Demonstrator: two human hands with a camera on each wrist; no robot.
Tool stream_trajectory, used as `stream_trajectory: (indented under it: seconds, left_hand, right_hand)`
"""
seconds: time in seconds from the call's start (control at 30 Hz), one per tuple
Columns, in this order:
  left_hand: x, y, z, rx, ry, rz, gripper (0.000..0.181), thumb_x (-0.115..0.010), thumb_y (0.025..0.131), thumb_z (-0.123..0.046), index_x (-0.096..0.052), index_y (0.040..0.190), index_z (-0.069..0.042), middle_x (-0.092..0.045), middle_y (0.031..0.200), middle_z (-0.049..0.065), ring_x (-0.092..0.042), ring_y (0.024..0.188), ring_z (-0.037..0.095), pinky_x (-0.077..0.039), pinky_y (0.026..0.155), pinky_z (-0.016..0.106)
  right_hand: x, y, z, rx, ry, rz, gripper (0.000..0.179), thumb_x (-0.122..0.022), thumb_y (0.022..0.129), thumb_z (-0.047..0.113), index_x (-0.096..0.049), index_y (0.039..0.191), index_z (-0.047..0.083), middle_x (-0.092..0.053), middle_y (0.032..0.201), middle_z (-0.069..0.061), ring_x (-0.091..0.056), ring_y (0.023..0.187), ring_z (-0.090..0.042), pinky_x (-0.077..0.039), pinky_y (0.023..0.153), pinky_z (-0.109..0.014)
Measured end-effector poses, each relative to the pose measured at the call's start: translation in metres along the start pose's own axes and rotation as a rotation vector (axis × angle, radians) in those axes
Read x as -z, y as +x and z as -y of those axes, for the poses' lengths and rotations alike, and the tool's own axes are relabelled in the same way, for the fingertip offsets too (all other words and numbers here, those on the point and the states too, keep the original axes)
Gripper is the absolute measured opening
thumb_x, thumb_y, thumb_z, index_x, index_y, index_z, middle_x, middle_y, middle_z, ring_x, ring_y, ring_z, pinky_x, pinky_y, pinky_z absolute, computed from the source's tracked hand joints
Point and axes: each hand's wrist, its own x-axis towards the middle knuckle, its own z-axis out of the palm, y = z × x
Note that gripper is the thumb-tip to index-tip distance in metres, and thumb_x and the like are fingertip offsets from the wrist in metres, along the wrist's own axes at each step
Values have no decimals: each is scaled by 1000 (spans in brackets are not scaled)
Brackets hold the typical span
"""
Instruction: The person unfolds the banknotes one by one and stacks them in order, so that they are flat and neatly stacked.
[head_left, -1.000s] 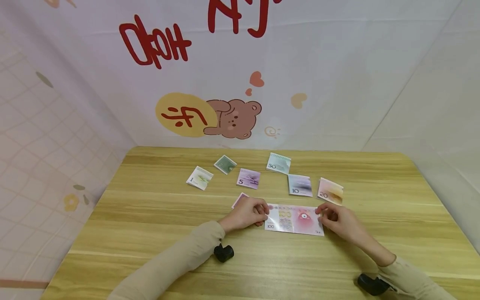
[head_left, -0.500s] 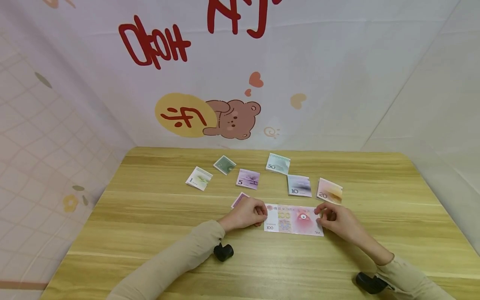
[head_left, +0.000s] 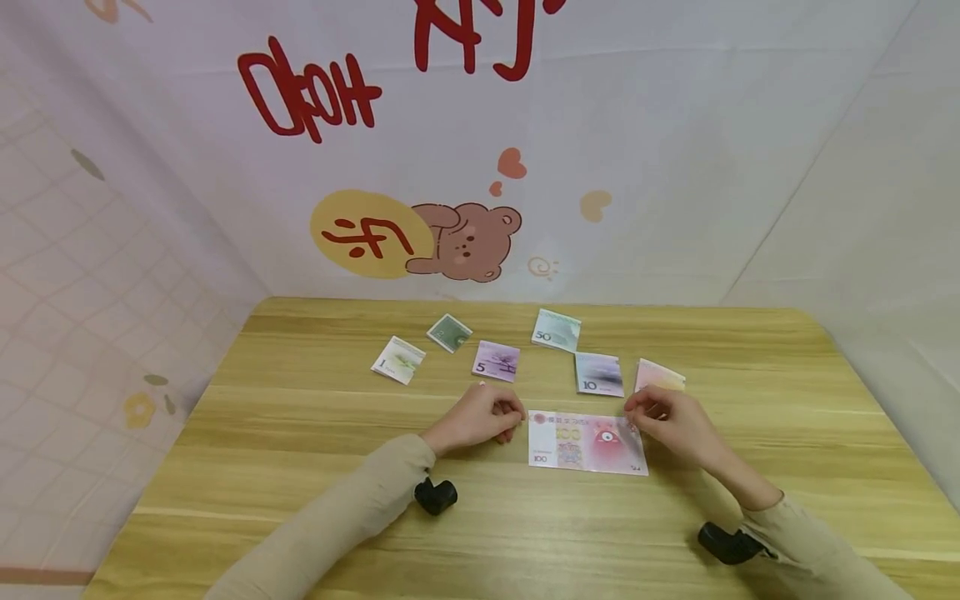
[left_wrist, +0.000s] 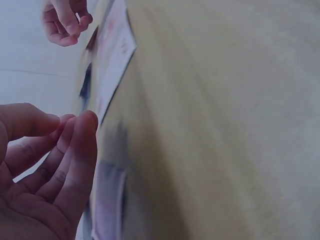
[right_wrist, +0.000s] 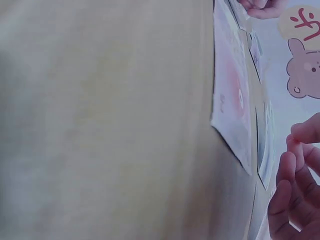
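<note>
A pink-and-white play banknote [head_left: 587,443] marked 100 lies unfolded and face up on the table [head_left: 525,542]. Just left of it is my left hand [head_left: 476,417], raised a little, fingers loosely bent and holding nothing. A small folded purple note [left_wrist: 108,200] lies below that hand in the left wrist view; the head view mostly hides it. My right hand [head_left: 678,425] hovers at the note's upper right corner, thumb near bent fingers. In the right wrist view a gap separates the right fingertips [right_wrist: 287,165] from the banknote, with nothing between them.
Folded notes lie farther back: a 1 [head_left: 398,361], a green one [head_left: 450,332], a 5 [head_left: 497,361], a 50 [head_left: 557,330] and a 10 [head_left: 599,374]. An orange-pink note [head_left: 662,375] is partly behind the right hand. A printed cloth [head_left: 637,125] hangs behind the table.
Both hands have let go of the 100 note's ends. The left hand has drawn back leftward, over the folded purple note; the right has risen slightly. The 100 note stays almost in place.
</note>
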Motion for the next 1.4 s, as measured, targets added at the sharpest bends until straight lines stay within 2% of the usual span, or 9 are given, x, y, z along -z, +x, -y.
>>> stream_trajectory:
  seconds: [0.2,0.43,0.57,0.7,0.8,1.03,1.13,1.3,1.4]
  left_hand:
    - [12,5,-9,35,-19,-42,12,-54,94,2,-64,94,10,-64,73,20,-64,64,36,-55,51,40]
    - [25,18,-12,-15,51,-130,12,-57,92,3,-67,93,10,-65,75,13,-66,65,25,-54,57,25]
    - [33,23,-13,-2,73,-173,11,-58,91,3,-67,92,9,-66,77,14,-67,68,26,-53,58,22]
    - [39,27,-15,58,7,-209,12,-58,92,2,-66,95,10,-66,83,21,-67,73,33,-57,66,37]
    - [40,30,-15,105,-48,-236,14,-57,93,1,-66,99,11,-65,89,25,-66,78,36,-56,71,46]
    - [39,44,-15,132,48,-313,20,-60,93,-6,-68,108,3,-68,101,11,-64,89,22,-53,77,30]
    - [36,51,-14,154,60,-337,24,-60,92,-8,-68,114,0,-68,109,9,-63,96,21,-50,83,28]
    - [31,60,-12,218,10,-362,32,-60,93,-12,-64,124,-6,-64,120,8,-61,107,23,-47,94,34]
    - [28,66,-10,236,-40,-385,34,-60,93,-12,-63,126,-5,-64,121,9,-62,105,23,-47,93,34]
  right_hand:
    - [4,17,2,7,28,-12,10,-67,84,-4,-68,93,-3,-64,80,-4,-55,66,-10,-47,58,-21]
    - [6,33,3,14,6,-4,11,-69,87,2,-67,97,-2,-65,86,-6,-57,73,-14,-47,62,-22]
    - [4,41,1,11,-32,9,10,-68,87,3,-68,96,-1,-65,85,-5,-57,74,-17,-46,61,-23]
    - [5,50,1,-11,-62,16,9,-64,89,4,-68,97,0,-67,87,-7,-58,76,-20,-45,61,-25]
    - [6,59,0,-27,-78,28,12,-63,91,6,-68,100,-1,-68,91,-8,-60,81,-22,-45,65,-28]
    - [7,82,-4,-98,-25,80,24,-61,95,11,-65,111,-5,-68,102,-16,-62,93,-27,-47,80,-39]
    - [5,91,-2,-145,-6,85,26,-60,96,11,-63,115,-6,-66,108,-20,-60,99,-31,-46,85,-42]
    - [-5,105,-4,-189,-11,75,29,-60,95,12,-62,117,-6,-64,111,-22,-58,100,-33,-46,82,-39]
    - [-13,111,-7,-186,-22,60,29,-62,94,13,-63,116,-6,-65,110,-21,-58,98,-32,-46,78,-36]
